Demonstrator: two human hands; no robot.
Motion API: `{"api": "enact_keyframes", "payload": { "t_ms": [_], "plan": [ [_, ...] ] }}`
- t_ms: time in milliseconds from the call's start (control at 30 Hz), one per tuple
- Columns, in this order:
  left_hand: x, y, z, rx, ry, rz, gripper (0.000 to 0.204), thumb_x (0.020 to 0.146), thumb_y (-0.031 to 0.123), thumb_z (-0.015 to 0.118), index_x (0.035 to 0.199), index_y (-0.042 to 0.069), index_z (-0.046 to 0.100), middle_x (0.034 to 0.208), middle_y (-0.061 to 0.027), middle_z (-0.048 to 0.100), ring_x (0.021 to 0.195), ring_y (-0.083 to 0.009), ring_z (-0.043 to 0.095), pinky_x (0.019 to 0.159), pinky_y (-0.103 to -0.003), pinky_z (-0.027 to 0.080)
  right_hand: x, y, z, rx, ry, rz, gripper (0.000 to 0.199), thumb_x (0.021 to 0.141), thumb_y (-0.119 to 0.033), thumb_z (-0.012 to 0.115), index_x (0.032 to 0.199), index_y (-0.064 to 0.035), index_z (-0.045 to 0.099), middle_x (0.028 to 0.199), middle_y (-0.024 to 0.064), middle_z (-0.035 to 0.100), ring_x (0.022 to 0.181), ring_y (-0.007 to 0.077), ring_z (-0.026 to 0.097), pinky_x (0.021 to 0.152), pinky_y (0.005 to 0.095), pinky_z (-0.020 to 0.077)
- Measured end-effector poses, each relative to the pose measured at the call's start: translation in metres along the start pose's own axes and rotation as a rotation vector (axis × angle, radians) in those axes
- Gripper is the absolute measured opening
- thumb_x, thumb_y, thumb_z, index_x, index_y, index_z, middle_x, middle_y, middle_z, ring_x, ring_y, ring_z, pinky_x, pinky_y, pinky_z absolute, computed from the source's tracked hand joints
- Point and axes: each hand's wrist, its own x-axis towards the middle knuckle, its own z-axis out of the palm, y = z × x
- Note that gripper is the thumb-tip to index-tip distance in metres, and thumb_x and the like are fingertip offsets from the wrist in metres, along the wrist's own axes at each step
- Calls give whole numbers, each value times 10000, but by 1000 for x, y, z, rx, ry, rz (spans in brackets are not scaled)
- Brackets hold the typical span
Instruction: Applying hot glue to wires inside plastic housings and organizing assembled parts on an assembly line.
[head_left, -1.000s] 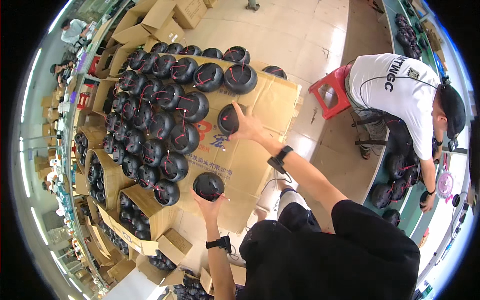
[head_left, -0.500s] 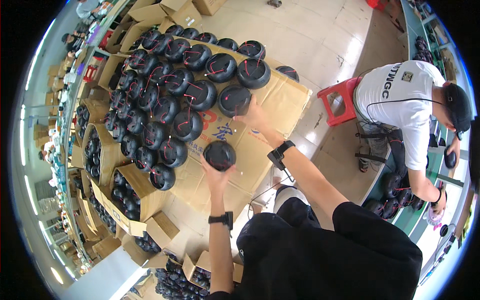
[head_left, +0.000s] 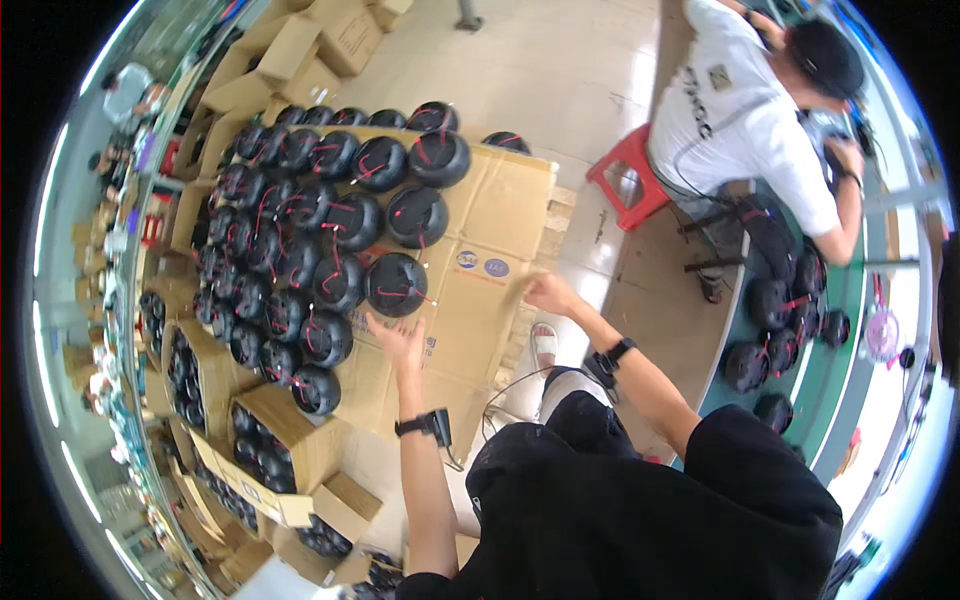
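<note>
Cardboard sheet [head_left: 500, 210]: black dome [head_left: 396, 284] upright (round, no long axis); left hand [head_left: 398, 342], right hand [head_left: 549, 293] fingers released.

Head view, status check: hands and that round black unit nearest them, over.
Left hand open, just below the round black unit on the cardboard sheet. Right hand empty, flat on cardboard. Rows of black units crowd its left.

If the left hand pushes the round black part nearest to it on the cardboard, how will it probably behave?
The round black part looks domed and rigid, so it would probably slide on the cardboard sheet rather than bend. Its thin red wire may snag on neighbours. The left hand is just below it, seemingly not touching.
</note>
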Motion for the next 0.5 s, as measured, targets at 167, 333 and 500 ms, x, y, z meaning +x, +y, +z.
{"api": "enact_keyframes", "payload": {
  "t_ms": [167, 333, 500],
  "plan": [
    [-29, -102, -113, 641, -377, 88, 875, 698, 177, 842, 1444, 46, 405, 1494, -241, 369, 1407, -365, 326, 1148, -461, 307, -123, 39, -8, -215, -176, 343, 293, 795, -269, 609, 752, -5, 730, 718, 135, 714, 787, 305, 710, 762, 405, 560],
    [-89, -111, -111, 1227, -468, 527, 896, 792, 252, 717, 1536, 97, 243, 1549, -322, 204, 1440, -447, 223, 1184, -488, 225, -253, 75, 14, -140, 304, 602, 318, 792, -238, 573, 890, 24, 725, 902, 249, 705, 898, 390, 694, 818, 441, 555],
    [-96, -101, -125, 1310, -572, 584, 880, 839, 292, 683, 1548, 86, 204, 1545, -347, 177, 1440, -467, 206, 1178, -501, 224, -371, 42, 102, 43, 543, 652, 363, 851, -378, 603, 915, -49, 740, 874, 212, 715, 851, 383, 694, 775, 471, 553]
  ]
}}
